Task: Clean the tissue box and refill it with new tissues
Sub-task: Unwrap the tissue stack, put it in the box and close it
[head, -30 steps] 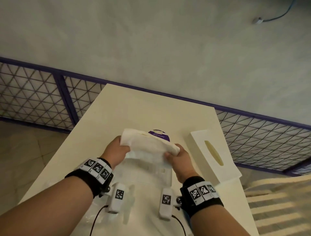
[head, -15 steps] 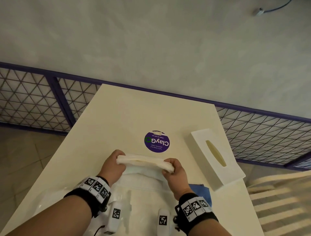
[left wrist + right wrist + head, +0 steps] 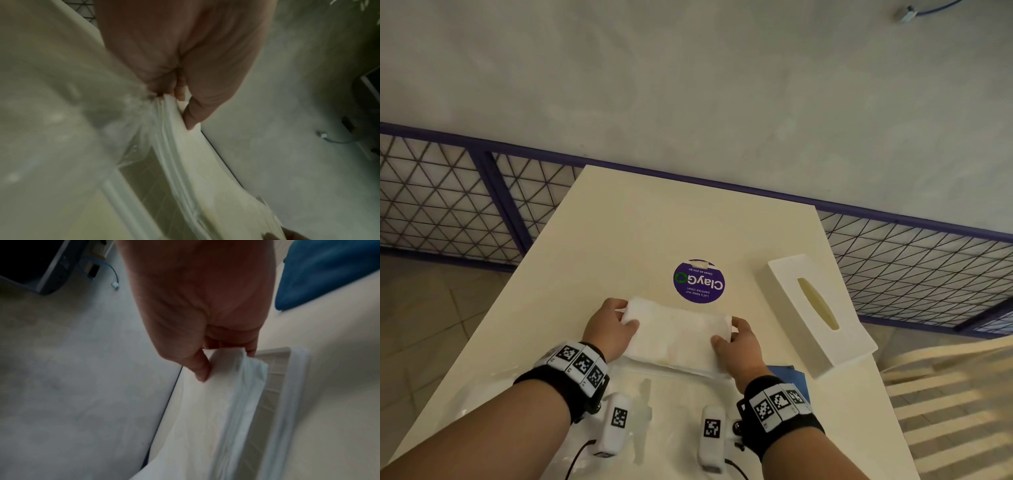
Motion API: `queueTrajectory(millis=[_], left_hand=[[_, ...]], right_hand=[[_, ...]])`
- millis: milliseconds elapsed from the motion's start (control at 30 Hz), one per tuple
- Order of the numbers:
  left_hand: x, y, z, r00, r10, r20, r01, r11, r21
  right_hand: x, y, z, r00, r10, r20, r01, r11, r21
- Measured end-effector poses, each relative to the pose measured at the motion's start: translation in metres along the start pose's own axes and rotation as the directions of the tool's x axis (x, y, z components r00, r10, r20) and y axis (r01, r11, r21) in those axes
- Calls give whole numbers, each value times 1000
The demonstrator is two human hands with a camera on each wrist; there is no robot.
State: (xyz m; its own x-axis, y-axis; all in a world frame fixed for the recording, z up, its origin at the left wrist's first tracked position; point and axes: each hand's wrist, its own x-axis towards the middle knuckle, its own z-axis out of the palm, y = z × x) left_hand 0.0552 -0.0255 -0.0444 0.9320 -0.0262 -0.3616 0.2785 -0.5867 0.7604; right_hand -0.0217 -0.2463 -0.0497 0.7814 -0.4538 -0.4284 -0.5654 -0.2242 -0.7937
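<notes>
A flat stack of white tissues (image 3: pixel 678 337) is level just above the table, in front of me. My left hand (image 3: pixel 607 330) grips its left end, thumb on top. My right hand (image 3: pixel 739 342) grips its right end the same way. In the left wrist view the left hand (image 3: pixel 183 105) pinches the layered tissue stack (image 3: pixel 205 162). Under the stack lies the ribbed white box base (image 3: pixel 273 386), partly hidden. The white tissue box cover (image 3: pixel 818 308) with its oval slot lies apart at the right.
A blue cloth (image 3: pixel 787 377) lies by my right wrist. Clear plastic wrap (image 3: pixel 482 387) is spread on the near left of the cream table (image 3: pixel 654 222). A round purple sticker (image 3: pixel 699 281) sits behind the stack. Mesh railings stand beyond the table's far edge.
Both hands have brought the tissue stack down and towards me. It was raised and tilted over the sticker; now it is flat and low over the box base.
</notes>
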Motion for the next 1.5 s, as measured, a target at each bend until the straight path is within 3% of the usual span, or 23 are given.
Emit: queueTrajectory(millis=[100,200,267,333,367,433,733,900,1000,1067,1133,1200,1300,1367,1500], left_hand=[[-1,-5,1,1000,-17,-7,18,990,139],[-8,-6,0,999,32,-5,-28,916,401],[-12,-7,1,999,19,31,-33,845,534],[-13,-8,3,995,-32,93,-28,814,581],[-13,-9,4,991,-47,128,-38,803,594],[-11,-10,7,983,-46,177,-74,785,615],[-4,-2,20,959,22,282,-203,748,632],[-9,8,-4,949,54,309,-234,779,582],[-23,9,-42,959,176,222,-262,848,460],[-42,-1,-68,954,228,196,-290,870,398],[-67,-18,-91,943,216,254,-309,850,426],[-91,-40,-103,931,127,342,-306,782,543],[-115,-77,-107,926,3,378,-296,630,718],[-124,-98,-106,933,-5,360,-288,587,756],[-129,-125,-104,956,56,288,-258,629,733]], right_hand=[[3,4,2,999,-33,-7,33,995,-94],[1,4,0,982,-176,-69,153,955,-256],[-6,6,2,968,-249,42,249,911,-330],[-15,10,8,937,-243,252,333,839,-430],[-17,13,11,917,-229,328,372,787,-492],[-13,18,13,905,-231,357,406,718,-566],[13,13,-7,929,-195,316,364,637,-679],[5,11,-5,966,-131,223,241,764,-598],[-15,-3,4,950,-270,154,308,753,-581],[-32,-13,20,913,-343,222,408,746,-526],[-49,-20,42,857,-342,385,502,721,-478],[-63,-27,62,782,-290,552,569,695,-440],[-74,-35,87,718,-274,640,619,673,-406],[-75,-39,99,725,-258,639,619,651,-439],[-67,-47,114,798,-126,589,528,616,-584]])
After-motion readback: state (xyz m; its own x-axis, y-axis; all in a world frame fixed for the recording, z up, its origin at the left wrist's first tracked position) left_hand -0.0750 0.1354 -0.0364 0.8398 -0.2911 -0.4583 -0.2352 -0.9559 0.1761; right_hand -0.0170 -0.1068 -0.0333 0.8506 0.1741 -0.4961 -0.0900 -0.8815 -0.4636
